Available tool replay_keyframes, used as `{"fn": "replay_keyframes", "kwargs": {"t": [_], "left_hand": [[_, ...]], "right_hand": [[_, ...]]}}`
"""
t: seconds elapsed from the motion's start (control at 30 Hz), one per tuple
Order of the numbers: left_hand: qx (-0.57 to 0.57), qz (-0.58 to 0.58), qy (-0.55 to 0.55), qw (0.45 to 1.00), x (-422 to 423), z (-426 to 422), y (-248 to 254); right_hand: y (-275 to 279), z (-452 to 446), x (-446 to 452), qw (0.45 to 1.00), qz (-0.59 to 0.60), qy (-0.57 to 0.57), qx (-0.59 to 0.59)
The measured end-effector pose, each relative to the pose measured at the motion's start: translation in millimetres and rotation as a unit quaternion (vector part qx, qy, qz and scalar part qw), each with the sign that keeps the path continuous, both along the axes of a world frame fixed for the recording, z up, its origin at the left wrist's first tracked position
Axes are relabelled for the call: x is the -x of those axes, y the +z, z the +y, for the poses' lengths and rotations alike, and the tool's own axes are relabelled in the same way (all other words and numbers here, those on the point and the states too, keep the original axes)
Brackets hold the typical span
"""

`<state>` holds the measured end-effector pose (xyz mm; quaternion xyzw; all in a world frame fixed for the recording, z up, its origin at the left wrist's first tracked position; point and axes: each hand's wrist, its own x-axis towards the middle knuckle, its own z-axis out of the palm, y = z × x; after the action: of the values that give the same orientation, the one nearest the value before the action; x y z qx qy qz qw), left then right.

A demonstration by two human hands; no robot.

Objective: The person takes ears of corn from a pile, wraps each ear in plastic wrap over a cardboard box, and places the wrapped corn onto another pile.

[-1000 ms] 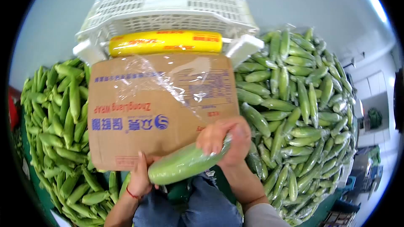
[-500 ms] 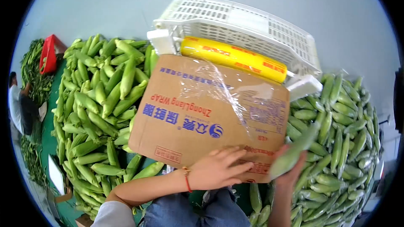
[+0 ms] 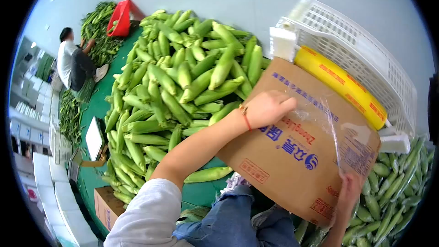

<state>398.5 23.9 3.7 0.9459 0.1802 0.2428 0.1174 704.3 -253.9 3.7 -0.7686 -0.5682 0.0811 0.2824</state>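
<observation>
Fingers of your left hand [image 3: 267, 108] were curled in toward the palm, nearly closed, just at the left side of the clear film [image 3: 322, 112]; you hid their tips, so whether they gripped it could not be told. Those of your right hand [image 3: 350, 188] were drawn together in a pinch, with hardly any gap, and appeared to have the film's creased edge between them. Held from the lower right like that, the edge stood up in a bright fold, probably because you were keeping it under some tension.

That film lay over the upper and right part of the big cardboard box [image 3: 247, 154], right of centre in the frame. The box's broad face was likely turned up to give you a flat surface over your lap. Along its far edge, at the upper right, sat the yellow roll [image 3: 340, 87], held between two white blocks, one by each end, which seemed to keep it within your reach. Behind the roll stood the white crate [image 3: 329, 24], probably serving as its support.

Farther out, bare green corn [image 3: 176, 98] was heaped from the centre to the left, while wrapped corn [image 3: 388, 201] filled the lower right, so your box sat between the two piles. At the upper left, another person [image 3: 68, 61] sat near a red basket [image 3: 120, 20].
</observation>
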Motion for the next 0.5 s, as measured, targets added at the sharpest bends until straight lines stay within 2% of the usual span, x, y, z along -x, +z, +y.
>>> {"fn": "replay_keyframes", "kwargs": {"t": [0.03,0.1,0.17,0.23,0.3,0.4,0.43,0.47,0.5], "left_hand": [[0.008,-0.021,0.009,1.0,21,-16,7],[-0.054,-0.004,-0.018,0.998,70,-52,18],[-0.039,-0.005,-0.026,0.999,112,-96,15],[0.034,0.018,-0.004,0.999,149,-142,1],[0.026,-0.053,0.021,0.998,169,-184,-35],[0.175,0.064,0.115,0.976,214,-188,-59],[0.169,0.079,0.296,0.937,228,-171,-57],[0.008,-0.001,0.472,0.882,255,-149,-103],[-0.032,-0.043,0.578,0.814,280,-111,-121]], "right_hand": [[-1,-18,-6,0.998,0.065,-0.026,-0.004],[2,-61,-22,0.98,0.181,-0.077,-0.027],[-1,-104,-23,0.968,0.238,-0.08,0.027],[49,-80,36,0.988,0.11,0.109,0.029],[25,-106,26,0.967,-0.002,0.223,0.121],[20,-104,44,0.971,0.005,0.197,0.134],[20,-102,44,0.969,0.007,0.202,0.141],[21,-99,43,0.967,0.009,0.203,0.15],[22,-102,41,0.966,0.011,0.201,0.162]]}}
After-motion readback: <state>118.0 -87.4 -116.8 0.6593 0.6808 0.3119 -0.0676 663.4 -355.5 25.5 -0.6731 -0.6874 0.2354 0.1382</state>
